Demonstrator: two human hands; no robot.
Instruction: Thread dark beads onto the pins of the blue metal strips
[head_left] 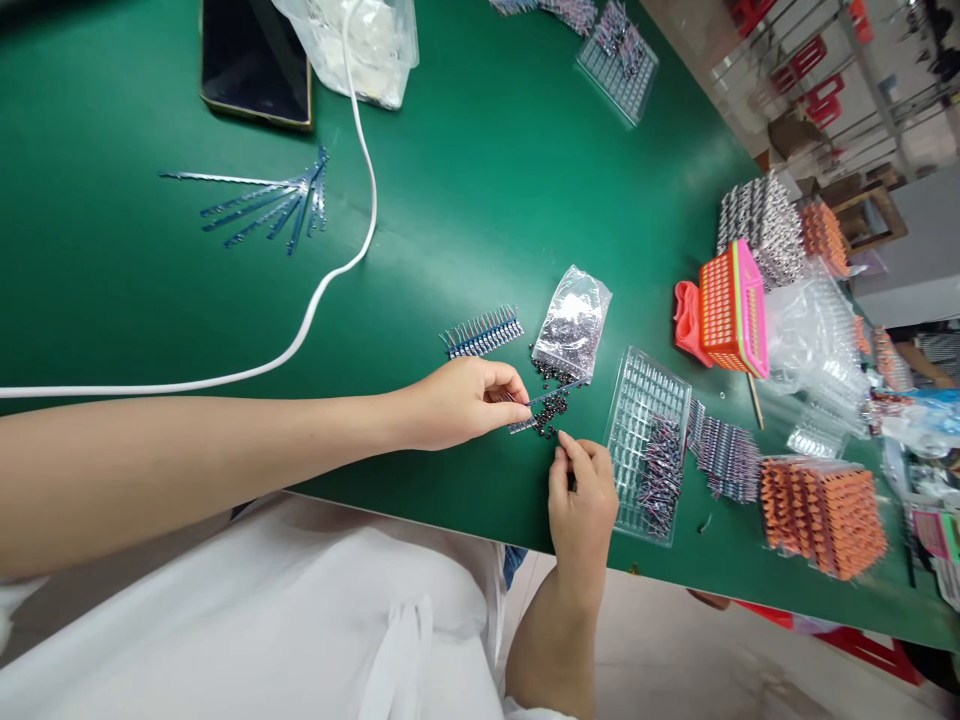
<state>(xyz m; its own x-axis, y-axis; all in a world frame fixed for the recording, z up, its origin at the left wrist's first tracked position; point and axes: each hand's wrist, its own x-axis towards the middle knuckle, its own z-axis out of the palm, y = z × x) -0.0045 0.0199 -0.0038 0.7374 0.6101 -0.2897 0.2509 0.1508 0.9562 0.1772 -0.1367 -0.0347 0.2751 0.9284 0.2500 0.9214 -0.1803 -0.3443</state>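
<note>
My left hand (480, 403) is closed, pinching a thin blue strip (556, 392) between thumb and fingers over a scatter of small dark beads (551, 412). Just right of it, my right hand (585, 485) has thumb and forefinger pressed together at the near edge of the beads. Whatever it holds is too small to make out. Behind the beads lies a clear plastic bag (576, 322) with more dark pieces inside. A blue strip lined with a row of upright thin pins (484, 332) rests beyond my left hand.
A clear compartment tray (628, 440) holding small parts stands right of my hands. Farther right are orange stacked parts (823, 515) and an orange-pink basket (731, 308). Blue strips (270, 205) fan out at left, near a phone (255, 60) and a white cable (322, 290).
</note>
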